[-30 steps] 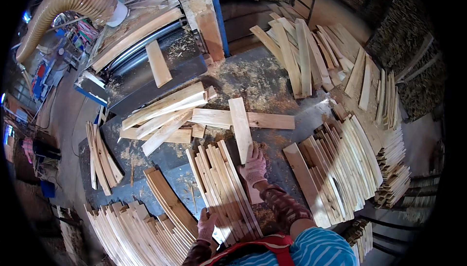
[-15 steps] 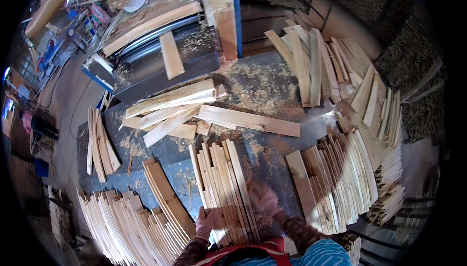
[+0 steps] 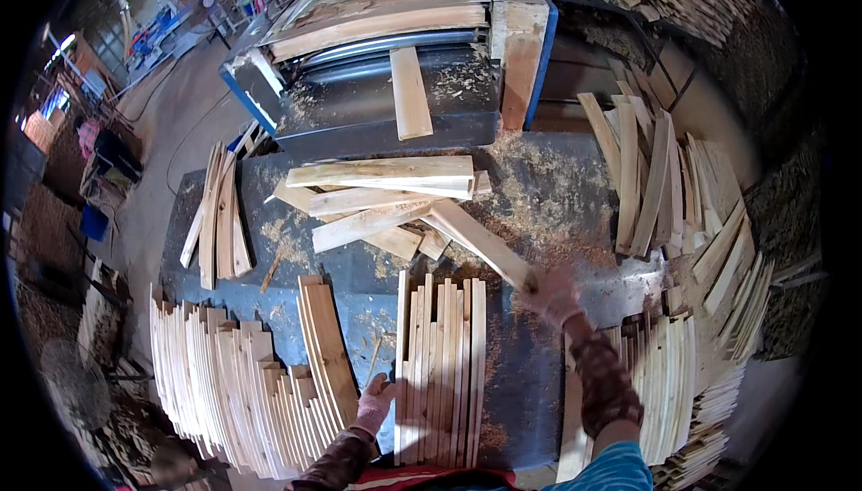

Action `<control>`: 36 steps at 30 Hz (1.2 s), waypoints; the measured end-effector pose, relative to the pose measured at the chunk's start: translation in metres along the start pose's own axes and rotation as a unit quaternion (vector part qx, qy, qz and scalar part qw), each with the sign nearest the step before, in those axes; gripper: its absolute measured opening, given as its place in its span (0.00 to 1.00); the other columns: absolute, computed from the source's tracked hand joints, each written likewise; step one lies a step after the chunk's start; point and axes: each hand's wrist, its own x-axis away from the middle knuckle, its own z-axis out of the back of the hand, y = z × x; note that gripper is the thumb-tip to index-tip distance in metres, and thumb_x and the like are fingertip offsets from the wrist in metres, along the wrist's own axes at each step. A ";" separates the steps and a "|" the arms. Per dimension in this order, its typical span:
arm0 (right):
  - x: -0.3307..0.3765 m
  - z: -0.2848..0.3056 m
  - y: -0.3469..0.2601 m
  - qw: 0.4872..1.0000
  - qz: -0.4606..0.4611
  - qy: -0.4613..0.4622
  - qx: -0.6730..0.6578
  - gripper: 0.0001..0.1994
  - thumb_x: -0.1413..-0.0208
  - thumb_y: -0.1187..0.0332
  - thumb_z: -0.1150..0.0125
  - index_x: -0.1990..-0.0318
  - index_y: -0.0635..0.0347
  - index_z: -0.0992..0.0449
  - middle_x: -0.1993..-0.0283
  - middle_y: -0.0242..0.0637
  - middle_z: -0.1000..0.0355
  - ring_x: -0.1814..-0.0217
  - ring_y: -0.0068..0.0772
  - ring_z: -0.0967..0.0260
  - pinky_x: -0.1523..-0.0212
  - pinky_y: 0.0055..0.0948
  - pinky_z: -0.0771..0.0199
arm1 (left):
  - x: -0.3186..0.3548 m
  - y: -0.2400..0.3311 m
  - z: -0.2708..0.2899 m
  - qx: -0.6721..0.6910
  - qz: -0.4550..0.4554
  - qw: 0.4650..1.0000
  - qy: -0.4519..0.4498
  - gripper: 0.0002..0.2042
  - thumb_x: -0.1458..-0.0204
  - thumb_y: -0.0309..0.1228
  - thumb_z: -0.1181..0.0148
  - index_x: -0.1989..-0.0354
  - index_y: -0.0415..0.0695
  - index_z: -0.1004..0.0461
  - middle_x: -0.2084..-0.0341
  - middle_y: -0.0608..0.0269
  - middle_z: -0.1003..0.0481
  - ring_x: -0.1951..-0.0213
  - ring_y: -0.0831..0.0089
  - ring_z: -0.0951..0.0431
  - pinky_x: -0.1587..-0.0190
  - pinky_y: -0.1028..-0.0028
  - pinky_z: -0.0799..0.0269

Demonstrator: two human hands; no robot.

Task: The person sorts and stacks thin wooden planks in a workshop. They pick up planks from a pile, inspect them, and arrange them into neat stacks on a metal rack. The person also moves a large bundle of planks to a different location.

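My right hand [image 3: 554,295], in a pale glove and blurred, grips the near right end of a wooden board [image 3: 478,241]. The board slants away to the left, its far end resting on a loose pile of boards [image 3: 382,172]. In front of me a row of narrow planks [image 3: 440,365] stands on edge, packed side by side. My left hand [image 3: 375,403], also gloved, is at the left side of that row with its fingers extended and nothing in them. Left of it leans a short set of darker boards [image 3: 325,347].
A planer-like machine [image 3: 386,42] stands beyond the dusty metal table [image 3: 539,163], a single board [image 3: 410,94] on its bed. More board rows stand at the left [image 3: 211,383] and the right [image 3: 660,383]. A jumbled board pile [image 3: 655,177] lies far right; sawdust is scattered about.
My right hand has moved from beside the plank row up and right to the loose board. That board's near end has swung toward me. The view has shifted, too.
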 end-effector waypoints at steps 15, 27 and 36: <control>0.100 -0.226 -0.007 0.948 0.023 0.159 -0.275 0.29 0.40 0.52 0.46 0.35 0.58 0.33 0.45 0.49 0.28 0.47 0.50 0.29 0.46 0.43 0.27 | 0.042 0.056 -0.065 -0.283 -0.205 0.932 0.095 0.29 0.48 0.45 0.35 0.43 0.38 0.33 0.60 0.50 0.29 0.58 0.47 0.28 0.54 0.54 0.31; -0.258 0.068 -0.160 0.967 0.140 0.159 0.145 0.53 0.55 0.43 0.32 0.26 0.56 0.51 0.23 0.47 0.52 0.22 0.50 0.55 0.24 0.48 0.57 | 0.068 0.099 -0.069 -0.236 -0.206 0.946 0.085 0.30 0.46 0.35 0.37 0.36 0.36 0.39 0.57 0.51 0.26 0.54 0.54 0.27 0.49 0.59 0.30; -0.235 0.074 -0.144 0.990 0.130 0.006 0.047 0.38 0.59 0.52 0.32 0.39 0.61 0.32 0.43 0.54 0.27 0.42 0.52 0.27 0.43 0.43 0.26 | 0.052 0.084 -0.064 -0.254 -0.273 0.920 0.116 0.30 0.51 0.38 0.33 0.42 0.36 0.35 0.61 0.49 0.26 0.56 0.48 0.27 0.51 0.54 0.32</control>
